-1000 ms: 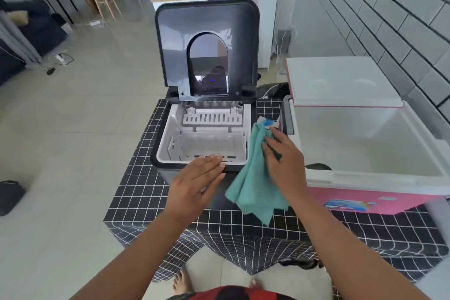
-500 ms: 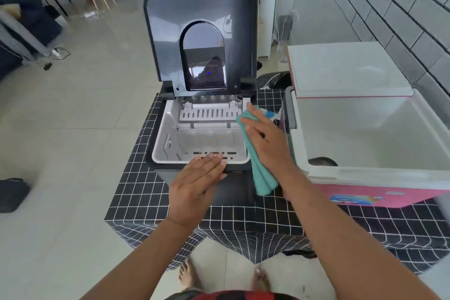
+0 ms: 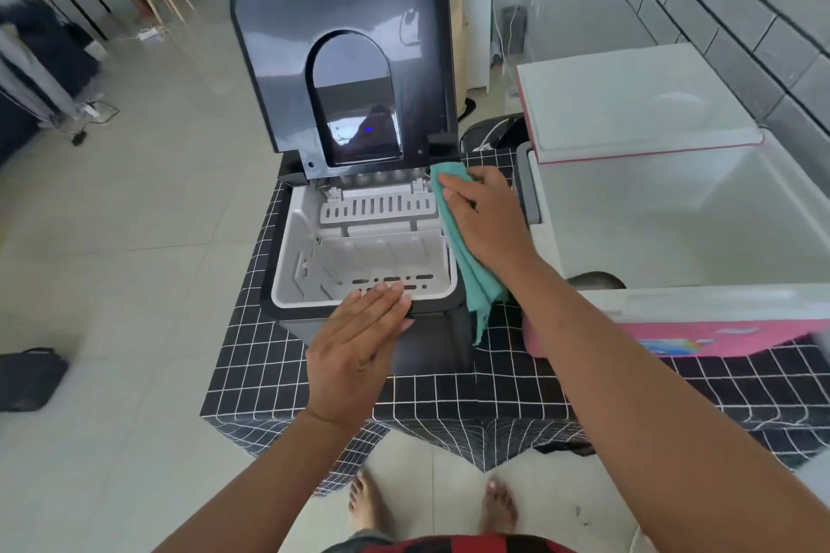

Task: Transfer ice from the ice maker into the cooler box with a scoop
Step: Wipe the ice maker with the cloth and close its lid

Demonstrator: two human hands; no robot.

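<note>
The ice maker [image 3: 359, 247] stands on the checked tablecloth [image 3: 449, 391] with its lid [image 3: 341, 45] tipped up at the far side. The left hand [image 3: 359, 346] lies flat, fingers straight, on its near rim. The right hand [image 3: 485, 220] presses a teal cloth [image 3: 471, 278] against the right rim (fingers flat rather than gripping). The cooler box [image 3: 673, 211] sits open just to the right.

The open pink-and-white plastic cooler box [image 3: 673, 211] runs off the right edge; the right hand [image 3: 487, 220] hides part of the teal cloth [image 3: 471, 278].
</note>
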